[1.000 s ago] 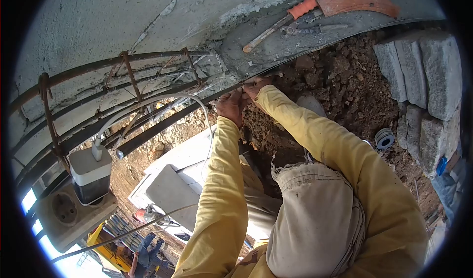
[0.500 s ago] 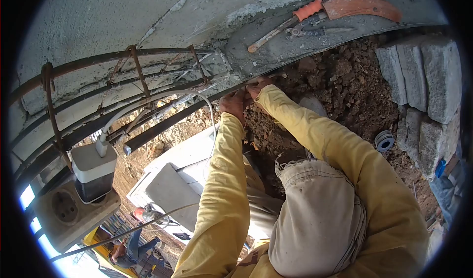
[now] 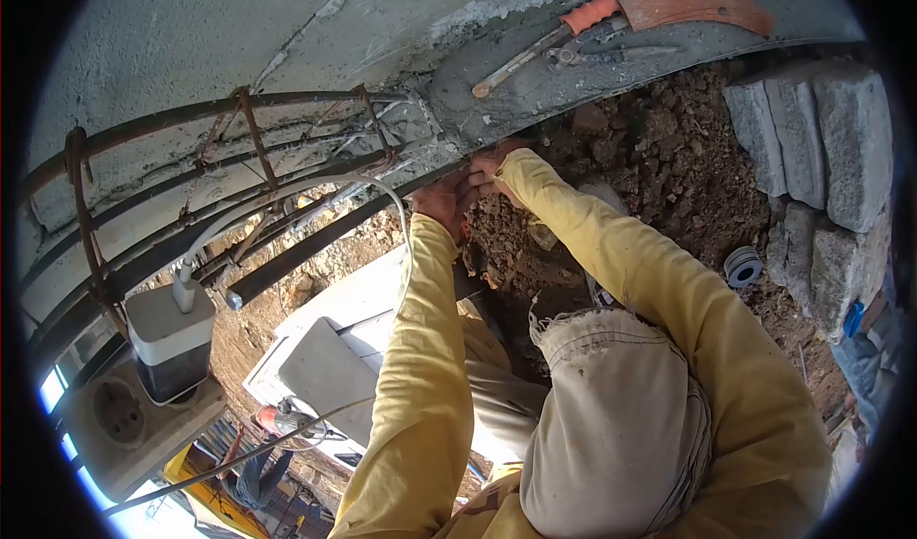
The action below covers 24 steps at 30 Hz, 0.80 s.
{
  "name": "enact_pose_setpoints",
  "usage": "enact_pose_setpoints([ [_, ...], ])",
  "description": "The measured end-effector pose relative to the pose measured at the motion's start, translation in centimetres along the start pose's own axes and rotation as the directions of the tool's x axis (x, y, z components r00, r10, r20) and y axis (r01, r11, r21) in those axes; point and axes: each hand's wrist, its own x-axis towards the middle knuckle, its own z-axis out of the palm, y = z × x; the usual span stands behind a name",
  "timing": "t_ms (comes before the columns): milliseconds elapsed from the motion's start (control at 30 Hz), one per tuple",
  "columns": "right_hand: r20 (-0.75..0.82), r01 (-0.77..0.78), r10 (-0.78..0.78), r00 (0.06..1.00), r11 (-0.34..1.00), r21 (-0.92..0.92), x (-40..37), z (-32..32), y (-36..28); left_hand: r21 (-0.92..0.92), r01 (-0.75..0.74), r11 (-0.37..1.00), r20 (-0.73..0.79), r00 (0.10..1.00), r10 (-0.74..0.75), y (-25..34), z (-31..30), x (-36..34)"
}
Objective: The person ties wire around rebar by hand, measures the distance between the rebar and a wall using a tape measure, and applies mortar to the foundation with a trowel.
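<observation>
My left hand [image 3: 442, 202] is raised to the lower edge of the concrete ledge [image 3: 535, 109], beside the dark bar [image 3: 334, 238]. Close against it on the right is my right hand [image 3: 491, 166], its fingers bent at the same edge. Both hands look closed, and the ledge and the fingers hide whatever is between them. Yellow sleeves cover both arms. On the ledge above lie a tool with an orange grip and a broad orange curved part [image 3: 697, 9], and pliers [image 3: 611, 54].
Rusty rebar [image 3: 244, 138] runs along the wall at left. A charger [image 3: 170, 338] with a white cable sits in a socket block [image 3: 119, 420]. Stone blocks [image 3: 826, 147] and a spool [image 3: 742, 267] are at right, over loose soil [image 3: 659, 147]. Another person [image 3: 258, 477] is at lower left.
My hands have shifted slightly left along the ledge edge and sit closer together. The whole view has moved a little; the tools on the ledge lie as before.
</observation>
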Motion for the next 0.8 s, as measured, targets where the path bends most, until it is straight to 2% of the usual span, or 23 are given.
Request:
enact_pose_setpoints([
  [33, 0.007, -0.055, 0.055, 0.998, 0.998, 0.002, 0.6, -0.2, 0.1, 0.011, 0.004, 1.0, 0.007, 1.0, -0.004, 0.0, 0.0, 0.1],
  [133, -0.093, 0.026, -0.029, 0.995, 0.999, -0.033, -0.4, 0.8, 0.0, 0.021, 0.012, 1.0, 0.022, 1.0, -0.012, 0.6, 0.5, -0.3],
  [233, -0.126, -0.057, 0.061, 0.99, 0.998, 0.037, -0.3, 1.3, -0.2, 0.001, 0.012, 1.0, 0.015, 1.0, -0.012, 0.9, 0.9, -0.7],
  [333, -0.065, 0.195, -0.188, 0.98, 0.972, 0.133, -0.7, 1.0, 1.8, 0.018, -0.012, 1.0, 0.001, 1.0, 0.012, 1.2, 1.8, -1.2],
  [433, -0.061, 0.087, -0.078, 0.995, 0.982, 0.17, 1.5, 0.6, 2.8, 0.019, -0.053, 0.998, 0.028, 0.998, 0.053, 0.3, 1.3, -0.6],
  [533, -0.124, 0.262, -0.243, 0.962, 0.949, 0.174, 0.0, 0.9, 3.5, -0.008, -0.14, 0.99, -0.077, 0.987, 0.139, -1.3, 1.3, -0.5],
  [567, -0.143, 0.283, -0.274, 0.951, 0.958, 0.049, 0.3, 0.6, 3.7, -0.04, -0.138, 0.99, -0.12, 0.984, 0.132, -2.1, 0.9, 0.1],
  [667, -0.197, 0.369, -0.395, 0.898, 0.917, -0.153, 0.7, 1.2, 3.6, -0.081, -0.188, 0.979, -0.058, 0.981, 0.183, -3.2, -0.7, 1.4],
  [700, -0.217, 0.346, -0.369, 0.904, 0.928, -0.138, 0.7, 1.3, 3.5, -0.084, -0.193, 0.978, -0.038, 0.981, 0.191, -3.1, -0.6, 1.4],
  [800, -0.209, 0.405, -0.462, 0.862, 0.875, -0.263, 0.7, 1.2, 3.5, -0.048, -0.144, 0.988, -0.079, 0.987, 0.14, -2.6, -0.3, 0.8],
])
